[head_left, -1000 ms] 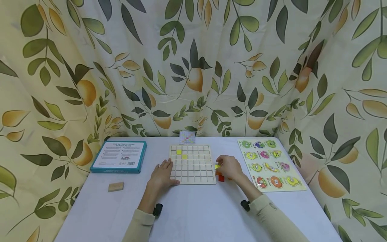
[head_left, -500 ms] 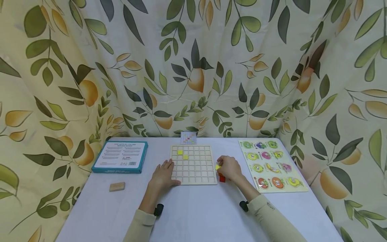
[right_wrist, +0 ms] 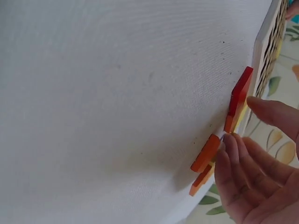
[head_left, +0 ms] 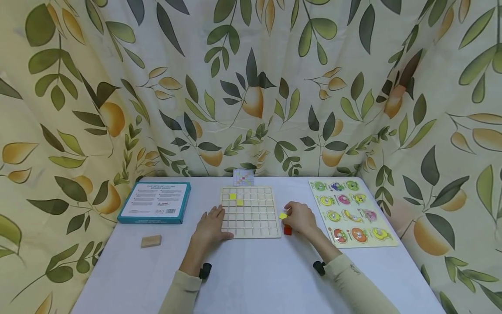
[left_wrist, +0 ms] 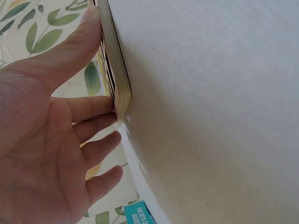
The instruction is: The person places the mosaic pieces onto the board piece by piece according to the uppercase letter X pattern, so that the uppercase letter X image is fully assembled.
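Head view shows it best: the left hand [head_left: 211,226] lies flat on the table [head_left: 251,274] with fingers straight, pressed against the left edge of the wooden grid board [head_left: 250,212], which looks like it's there to stop the board sliding. Left wrist view backs that up, with the fingertips [left_wrist: 105,109] right at the board's corner and gripping nothing.

The right hand [head_left: 300,216] sits just off the board's right edge, over a little heap of colored tiles. A yellow tile [head_left: 283,216] pokes out at its fingertips; I think it's pinched, but I honestly can't tell for sure. From the right wrist view the fingers [right_wrist: 243,168] are loosely bent, touching the orange tiles [right_wrist: 204,154], with a red tile [right_wrist: 239,95] beside them near the board.

Two yellow tiles [head_left: 236,199] already sit in cells near the board's top left, stepping down diagonally. A small pattern card [head_left: 243,177] stands behind the board, probably propped up for easy reference. Further out: a fruit peg puzzle [head_left: 349,212] on the right, a teal box [head_left: 154,203] on the left, and a wooden block [head_left: 150,241] in front of it.
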The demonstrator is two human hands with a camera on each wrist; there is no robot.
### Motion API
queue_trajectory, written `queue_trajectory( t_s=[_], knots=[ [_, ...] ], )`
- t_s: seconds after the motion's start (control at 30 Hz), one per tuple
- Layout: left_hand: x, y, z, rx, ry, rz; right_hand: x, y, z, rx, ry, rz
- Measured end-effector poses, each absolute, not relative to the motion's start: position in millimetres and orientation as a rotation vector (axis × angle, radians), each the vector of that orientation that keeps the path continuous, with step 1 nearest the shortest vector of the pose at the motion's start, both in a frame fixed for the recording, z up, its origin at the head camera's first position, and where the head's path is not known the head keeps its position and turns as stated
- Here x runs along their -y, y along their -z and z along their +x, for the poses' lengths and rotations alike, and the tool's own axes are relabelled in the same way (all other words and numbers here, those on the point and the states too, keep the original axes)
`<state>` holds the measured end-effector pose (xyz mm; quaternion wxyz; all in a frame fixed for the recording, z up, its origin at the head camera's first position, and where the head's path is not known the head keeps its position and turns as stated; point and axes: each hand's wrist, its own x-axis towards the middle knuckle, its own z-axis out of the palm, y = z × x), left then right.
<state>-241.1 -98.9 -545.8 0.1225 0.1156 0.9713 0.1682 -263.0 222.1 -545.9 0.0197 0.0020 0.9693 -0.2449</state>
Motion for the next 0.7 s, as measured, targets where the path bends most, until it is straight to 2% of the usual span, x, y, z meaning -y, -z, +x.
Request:
queue_trajectory(
  t_s=[0.7],
  knots=[
    [100.2, 548.5, -242.8, -2.843, -0.492, 0.347, -215.6, 536.9, -234.8, -2.984, 0.687, -0.005]
  ],
)
